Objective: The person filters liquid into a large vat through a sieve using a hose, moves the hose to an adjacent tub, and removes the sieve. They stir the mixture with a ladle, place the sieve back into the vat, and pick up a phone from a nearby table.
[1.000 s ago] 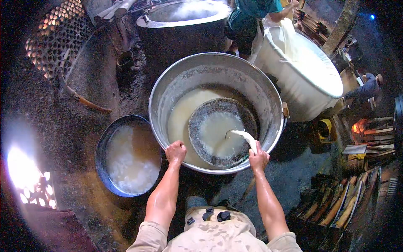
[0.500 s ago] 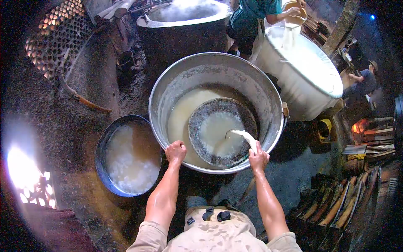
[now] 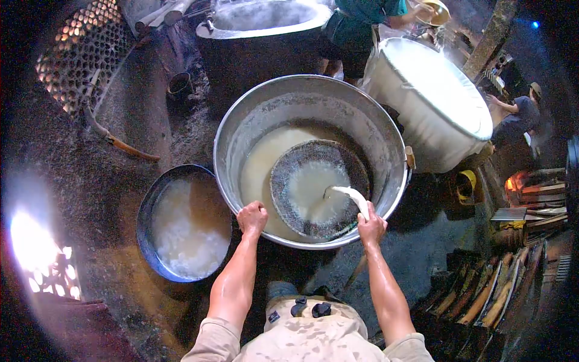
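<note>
- Okay, so a curved pale handle (image 3: 353, 196) is clasped in the right grip (image 3: 373, 229)
- mesh sieve (image 3: 357, 166) is sat inside the big metal pot (image 3: 271, 108), surrounded by cloudy liquid (image 3: 256, 175)
- left grip (image 3: 252, 218) is clenched at the pot's near rim, can't tell if the rim's actually grasped
- blue-rimmed basin (image 3: 146, 250) is parked just left of the pot
</note>
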Available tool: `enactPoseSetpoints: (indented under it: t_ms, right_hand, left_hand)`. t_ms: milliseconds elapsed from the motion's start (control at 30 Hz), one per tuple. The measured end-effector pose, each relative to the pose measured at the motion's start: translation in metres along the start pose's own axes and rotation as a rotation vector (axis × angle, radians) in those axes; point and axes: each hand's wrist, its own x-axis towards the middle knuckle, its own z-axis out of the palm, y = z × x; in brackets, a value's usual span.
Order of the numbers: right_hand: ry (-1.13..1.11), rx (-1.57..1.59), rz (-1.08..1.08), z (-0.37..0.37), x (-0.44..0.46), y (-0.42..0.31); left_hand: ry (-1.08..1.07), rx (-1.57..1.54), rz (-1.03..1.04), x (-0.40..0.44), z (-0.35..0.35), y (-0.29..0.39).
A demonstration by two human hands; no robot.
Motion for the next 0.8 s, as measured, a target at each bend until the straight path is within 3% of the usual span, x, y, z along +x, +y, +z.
enactPoseSetpoints:
  t_ms: [800]
  right_hand:
    - [-0.057, 0.002, 0.014, -0.0006, 0.0004, 0.0003]
  left_hand:
    - [0.007, -0.017, -0.005, 0.0007, 0.0027, -0.0027]
